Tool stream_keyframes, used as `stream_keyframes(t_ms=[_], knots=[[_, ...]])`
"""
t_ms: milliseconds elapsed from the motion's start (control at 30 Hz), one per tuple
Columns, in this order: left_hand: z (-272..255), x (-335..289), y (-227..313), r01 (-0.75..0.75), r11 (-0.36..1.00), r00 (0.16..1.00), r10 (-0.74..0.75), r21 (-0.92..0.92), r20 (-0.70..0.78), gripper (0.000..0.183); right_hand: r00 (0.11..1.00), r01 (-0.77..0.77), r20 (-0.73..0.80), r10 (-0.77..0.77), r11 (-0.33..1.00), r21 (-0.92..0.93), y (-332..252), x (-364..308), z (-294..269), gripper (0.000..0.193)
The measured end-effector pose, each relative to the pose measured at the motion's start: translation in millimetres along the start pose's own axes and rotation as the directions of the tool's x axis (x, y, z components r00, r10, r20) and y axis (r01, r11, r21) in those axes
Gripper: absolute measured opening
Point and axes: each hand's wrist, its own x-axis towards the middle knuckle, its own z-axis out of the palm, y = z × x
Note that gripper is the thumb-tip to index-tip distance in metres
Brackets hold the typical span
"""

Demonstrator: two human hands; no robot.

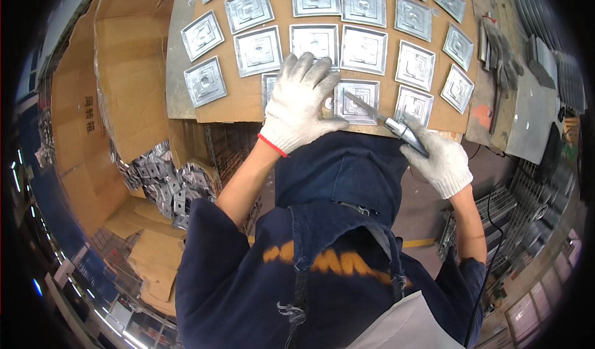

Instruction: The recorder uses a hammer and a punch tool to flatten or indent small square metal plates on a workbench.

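Observation:
My left hand (302,104), in a white knit glove with a red cuff edge, lies with fingers spread near the front edge of the cardboard-covered table. It partly covers a square metal plate (268,83), and its fingertips reach the plate (315,39) behind. My gloved right hand (441,162) grips a file (396,127), a narrow pointed grey blade with a shiny metal handle. The blade angles up and left over another square metal plate (367,93) with stepped relief; I cannot tell whether it touches. My right fingers partly cover a neighbouring plate (412,101).
More metal plates (364,48) lie in rows on the cardboard sheet (232,110). At the right are worn gloves (505,54) and stacked grey metal parts (542,14). To the left, a large cardboard box (133,70) stands by a heap of metal pieces (176,185). A black cable (489,216) hangs at right.

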Motion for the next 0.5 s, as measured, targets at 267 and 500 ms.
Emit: stream_keyframes(t_ms=[267,500], knots=[[2.4,-2.1,-1.2,-0.008,1.000,1.000,0.008,-0.024,-0.001,0.089,1.000,-0.014,0.020,0.015,0.999,-0.039,2.2,0.5,-2.9,0.057],[0.0,-0.9,-1.6,-0.007,1.000,1.000,0.007,0.002,-0.018,0.089,1.000,0.024,0.004,-0.023,0.997,-0.069,5.5,-7.6,-4.4,0.057]])
